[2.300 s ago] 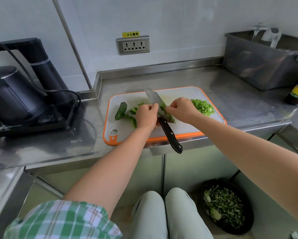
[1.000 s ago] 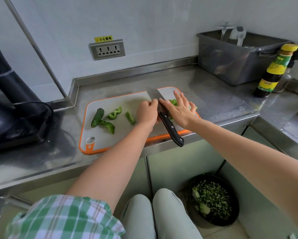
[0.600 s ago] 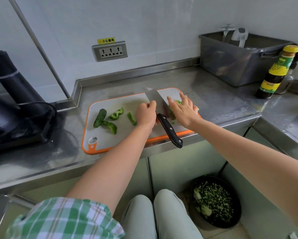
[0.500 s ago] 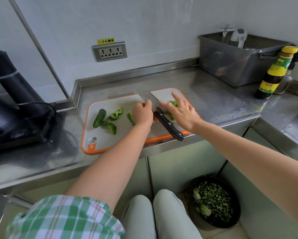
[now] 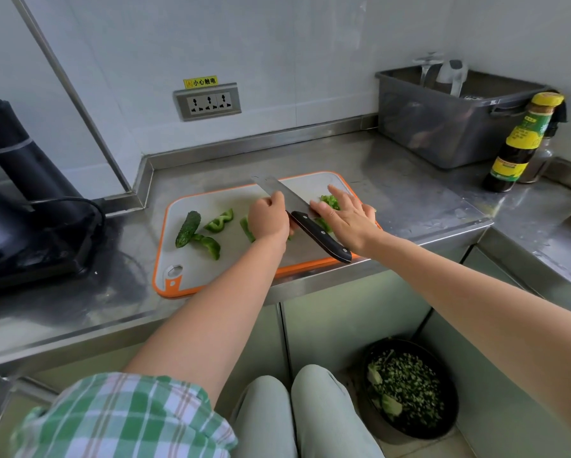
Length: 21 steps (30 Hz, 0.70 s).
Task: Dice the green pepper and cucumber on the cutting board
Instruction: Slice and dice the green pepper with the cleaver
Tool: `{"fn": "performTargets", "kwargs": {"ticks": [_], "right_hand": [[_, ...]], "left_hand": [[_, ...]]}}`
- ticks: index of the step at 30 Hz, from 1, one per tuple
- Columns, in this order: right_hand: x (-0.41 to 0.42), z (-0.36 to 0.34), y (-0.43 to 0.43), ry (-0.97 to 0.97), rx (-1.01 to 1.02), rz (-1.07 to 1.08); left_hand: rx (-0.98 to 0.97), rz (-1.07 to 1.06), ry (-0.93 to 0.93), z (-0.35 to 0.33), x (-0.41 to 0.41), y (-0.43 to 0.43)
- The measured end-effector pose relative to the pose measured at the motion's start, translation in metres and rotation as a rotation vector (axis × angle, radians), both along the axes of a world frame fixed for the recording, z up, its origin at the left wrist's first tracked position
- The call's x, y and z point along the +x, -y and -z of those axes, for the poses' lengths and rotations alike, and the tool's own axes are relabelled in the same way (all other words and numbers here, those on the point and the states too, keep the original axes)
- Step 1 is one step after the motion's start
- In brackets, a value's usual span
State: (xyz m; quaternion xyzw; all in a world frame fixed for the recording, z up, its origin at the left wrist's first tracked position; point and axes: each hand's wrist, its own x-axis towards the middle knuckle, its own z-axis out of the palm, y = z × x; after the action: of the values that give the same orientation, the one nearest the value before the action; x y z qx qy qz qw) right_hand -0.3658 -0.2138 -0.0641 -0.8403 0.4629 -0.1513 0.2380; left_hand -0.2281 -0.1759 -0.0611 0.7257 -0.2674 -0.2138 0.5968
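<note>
Green pepper (image 5: pixel 330 201) beneath flat right fingers (image 5: pixel 342 196) near board (image 5: pixel 237 262) edge; left fingers (image 5: pixel 270 202) around knife (image 5: pixel 305 219).

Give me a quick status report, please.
Left hand grips knife at blade; right hand open on diced pepper. Pepper strips, cucumber piece uncut on board. Nothing in way.

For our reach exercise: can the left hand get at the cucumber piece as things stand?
Probably yes: the cucumber piece lies uncovered on the cutting board, left of the left hand, which grips the knife.
</note>
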Motion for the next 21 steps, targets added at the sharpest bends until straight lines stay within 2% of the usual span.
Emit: {"fn": "performTargets", "kwargs": {"ticks": [2,4,5,7,9,11,13,14,15,18,19,21], "right_hand": [[0.000,-0.002,0.001,0.025,-0.021,0.108],[-0.001,-0.008,0.001,0.108,-0.097,0.114],[-0.001,-0.013,0.001,0.185,-0.069,0.067],[0.001,-0.026,-0.004,0.286,0.159,-0.053],[0.006,-0.035,-0.009,0.128,0.235,-0.154],[0.014,-0.036,-0.011,0.004,0.149,-0.152],[0.018,-0.037,-0.014,0.093,0.103,-0.056],[0.018,-0.037,-0.016,0.174,0.135,-0.010],[0.017,-0.037,-0.017,0.263,0.189,0.030],[0.015,-0.036,-0.021,0.429,0.330,0.098],[0.015,-0.036,-0.022,0.448,0.353,0.104],[0.017,-0.035,-0.023,0.460,0.380,0.113]], "left_hand": [[0.002,0.015,0.005,0.000,0.001,-0.001],[0.009,0.028,0.034,0.000,0.004,0.000],[0.007,0.035,0.047,0.000,0.005,0.001],[-0.005,0.047,0.046,-0.001,0.008,0.003],[-0.010,0.076,0.023,-0.006,0.007,0.003],[-0.044,0.143,-0.042,-0.009,0.005,0.002],[-0.056,0.225,-0.054,-0.012,0.007,-0.001],[-0.033,0.246,0.038,-0.012,0.011,-0.003],[0.025,0.261,0.220,-0.011,0.019,-0.007],[0.290,0.355,0.898,0.002,0.043,-0.021],[0.370,0.406,1.008,0.007,0.048,-0.024],[0.440,0.439,1.050,0.013,0.046,-0.029]]}}
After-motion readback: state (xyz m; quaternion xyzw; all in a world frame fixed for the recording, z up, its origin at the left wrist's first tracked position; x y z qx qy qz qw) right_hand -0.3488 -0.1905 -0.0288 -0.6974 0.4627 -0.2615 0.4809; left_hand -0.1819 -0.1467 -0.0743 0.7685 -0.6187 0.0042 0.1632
